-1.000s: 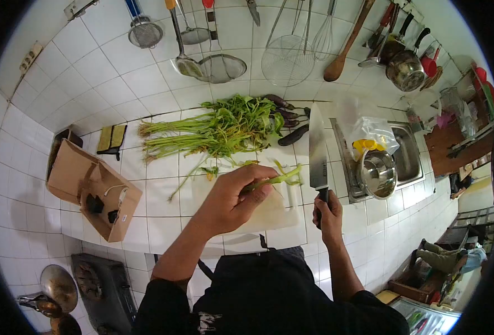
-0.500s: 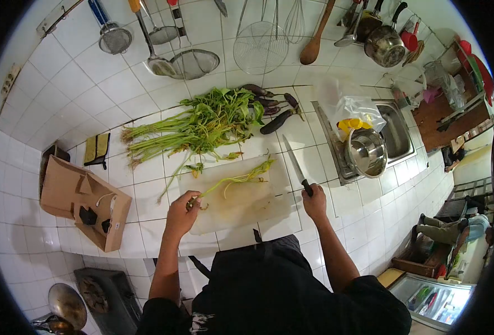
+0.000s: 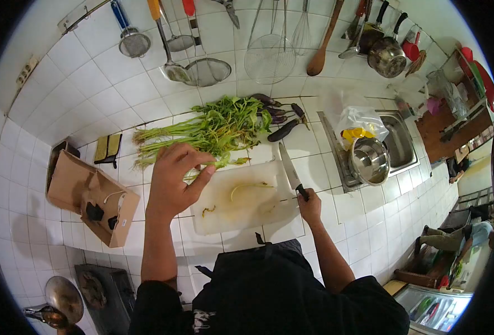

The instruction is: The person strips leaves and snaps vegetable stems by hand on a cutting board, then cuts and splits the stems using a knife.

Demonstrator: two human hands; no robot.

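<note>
My left hand (image 3: 175, 178) is raised between the camera and the left end of the cutting board (image 3: 236, 215). Its thumb and fingers pinch a green stalk (image 3: 220, 163), mostly hidden by the hand. My right hand (image 3: 309, 206) is closed round the black handle of a kitchen knife (image 3: 289, 170). The blade points away from me, beside the board's right edge. A thin yellowish strand (image 3: 250, 185) and a small curled scrap (image 3: 208, 211) lie on the board. Beyond it rests a pile of leafy greens (image 3: 224, 120) with long stems, alongside several dark eggplants (image 3: 283, 129).
On the left stands an open cardboard box (image 3: 125, 220), near a yellow-and-black sponge cloth (image 3: 108, 149). A steel pot (image 3: 370, 162) and a clear plastic bag (image 3: 361, 120) are beside the sink (image 3: 400, 139). Strainers and a wooden spoon (image 3: 316, 62) hang on the wall. Another person (image 3: 453, 240) is far right.
My left hand has risen off the board toward the camera, and the stalk it held there has left the board. The knife stays in my right hand, barely moved. The view has shifted slightly.
</note>
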